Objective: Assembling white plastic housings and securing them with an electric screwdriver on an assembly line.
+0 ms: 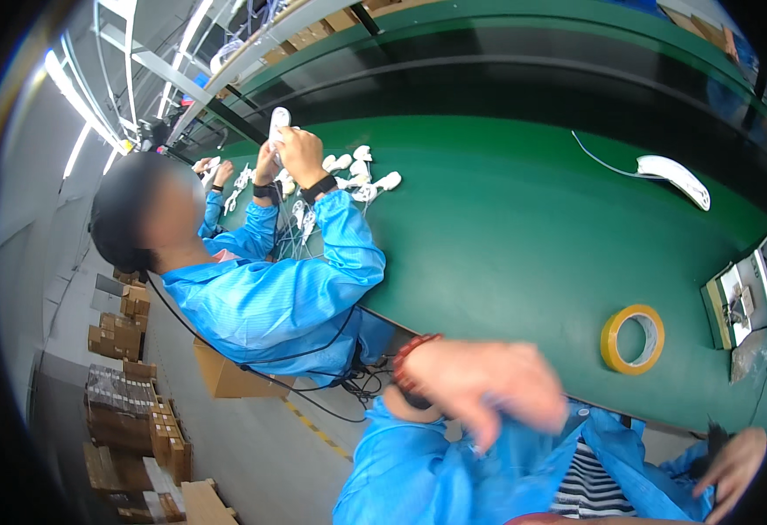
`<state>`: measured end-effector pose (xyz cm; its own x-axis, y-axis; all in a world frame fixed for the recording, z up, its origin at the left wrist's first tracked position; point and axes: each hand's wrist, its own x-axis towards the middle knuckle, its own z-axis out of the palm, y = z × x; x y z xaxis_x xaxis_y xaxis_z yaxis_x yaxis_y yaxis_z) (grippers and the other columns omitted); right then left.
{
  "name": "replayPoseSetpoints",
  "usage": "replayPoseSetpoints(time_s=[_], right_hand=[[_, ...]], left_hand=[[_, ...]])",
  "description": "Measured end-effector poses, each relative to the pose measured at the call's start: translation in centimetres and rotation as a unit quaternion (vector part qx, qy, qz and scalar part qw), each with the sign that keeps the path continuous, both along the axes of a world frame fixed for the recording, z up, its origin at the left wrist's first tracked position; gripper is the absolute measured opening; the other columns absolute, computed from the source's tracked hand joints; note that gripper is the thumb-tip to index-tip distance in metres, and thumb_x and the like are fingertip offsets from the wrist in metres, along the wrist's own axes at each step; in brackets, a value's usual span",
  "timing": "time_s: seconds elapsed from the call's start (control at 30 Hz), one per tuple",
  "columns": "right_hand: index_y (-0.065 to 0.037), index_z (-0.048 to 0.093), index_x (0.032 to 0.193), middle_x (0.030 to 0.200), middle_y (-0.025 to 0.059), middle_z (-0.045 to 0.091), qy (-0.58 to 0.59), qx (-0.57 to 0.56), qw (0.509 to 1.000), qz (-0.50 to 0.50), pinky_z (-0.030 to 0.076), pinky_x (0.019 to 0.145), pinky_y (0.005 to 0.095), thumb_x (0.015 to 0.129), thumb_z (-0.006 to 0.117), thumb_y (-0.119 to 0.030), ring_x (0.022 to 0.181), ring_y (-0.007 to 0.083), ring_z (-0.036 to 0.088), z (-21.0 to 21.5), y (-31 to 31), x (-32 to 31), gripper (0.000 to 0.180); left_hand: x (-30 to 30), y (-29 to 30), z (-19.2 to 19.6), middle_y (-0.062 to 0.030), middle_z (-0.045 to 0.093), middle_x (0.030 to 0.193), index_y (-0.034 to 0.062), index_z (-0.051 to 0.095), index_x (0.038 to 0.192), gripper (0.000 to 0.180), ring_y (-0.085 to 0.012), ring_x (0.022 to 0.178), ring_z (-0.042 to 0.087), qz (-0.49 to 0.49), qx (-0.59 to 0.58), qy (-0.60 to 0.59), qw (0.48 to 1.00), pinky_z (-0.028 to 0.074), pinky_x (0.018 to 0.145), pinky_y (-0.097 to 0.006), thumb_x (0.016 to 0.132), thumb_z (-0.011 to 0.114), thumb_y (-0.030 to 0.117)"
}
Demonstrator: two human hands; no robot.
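Note:
My left hand [489,385], with a red beaded bracelet at its wrist, hovers in front of my blue smock by the table's near edge. It is blurred by motion; the thumb stands apart from the fingers and nothing shows between them. My right hand [735,472] is low at the right rim, partly cut off, its fingers apart and hanging beside my blue smock; I see nothing in it. Nearest on the green table [489,236] stands a roll of yellow tape [633,339]. Farther back lies a curved white plastic piece [677,179] with a thin cable.
At the right are an open box-like holder [742,302] and clear plastic. On the left, a co-worker in a blue smock [270,297] holds a white handheld piece [279,127]; several white parts [362,179] with cables lie there. Cardboard boxes [125,402] stand on the floor.

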<state>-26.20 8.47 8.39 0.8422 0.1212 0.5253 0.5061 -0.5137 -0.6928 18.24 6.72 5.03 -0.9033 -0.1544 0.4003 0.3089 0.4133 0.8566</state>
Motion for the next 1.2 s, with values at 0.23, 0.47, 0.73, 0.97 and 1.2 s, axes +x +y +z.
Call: replayPoseSetpoints(time_s=[0.23,0.47,0.73,0.97,1.2], right_hand=[[-0.006,0.050,0.104,0.078,0.0064,0.056,-0.122,0.267,0.808,-0.511,0.040,0.061,0.0275,0.082,0.077,-0.034,0.066,0.0146,0.050,-8.3,-6.0,4.3,0.045],[-0.005,0.046,0.099,0.072,0.0034,0.050,-0.131,0.358,0.723,-0.576,0.041,0.060,0.0260,0.089,0.061,-0.005,0.061,0.0123,0.049,-13.1,-11.1,8.3,0.019],[-0.004,0.045,0.103,0.072,0.0035,0.048,-0.136,0.343,0.739,-0.564,0.040,0.058,0.0261,0.090,0.061,-0.010,0.059,0.0117,0.047,-14.7,-11.3,7.4,0.022],[-0.003,0.045,0.104,0.071,0.0039,0.048,-0.141,0.330,0.747,-0.560,0.039,0.057,0.0271,0.089,0.062,-0.013,0.059,0.0125,0.045,-14.9,-10.7,7.4,0.025],[-0.004,0.045,0.104,0.073,0.0042,0.047,-0.152,0.310,0.773,-0.533,0.038,0.057,0.0276,0.089,0.063,-0.016,0.060,0.0139,0.045,-13.9,-10.5,7.7,0.026]], left_hand=[[-8.3,-10.7,-7.8,-0.0155,0.065,0.105,0.0016,0.064,0.111,0.028,-0.0227,0.084,0.067,0.451,-0.010,-0.131,0.883,0.053,0.076,-0.034,0.091,0.064,0.022],[-15.3,-12.4,-13.5,-0.0127,0.065,0.085,0.0018,0.066,0.091,0.018,-0.0258,0.075,0.063,0.474,-0.010,-0.077,0.877,0.050,0.067,-0.035,0.091,0.064,0.019],[-15.0,-12.4,-14.5,-0.0115,0.062,0.080,0.0021,0.065,0.088,0.015,-0.0266,0.072,0.060,0.471,0.036,-0.029,0.881,0.048,0.064,-0.036,0.091,0.062,0.017],[-14.3,-11.8,-14.1,-0.0108,0.061,0.078,0.0025,0.064,0.087,0.015,-0.0249,0.068,0.059,0.484,0.085,-0.021,0.870,0.046,0.060,-0.034,0.092,0.061,0.017],[-14.2,-12.5,-13.7,-0.0106,0.061,0.078,0.0028,0.064,0.088,0.015,-0.0262,0.070,0.060,0.476,0.061,-0.031,0.877,0.048,0.062,-0.036,0.092,0.061,0.016]])
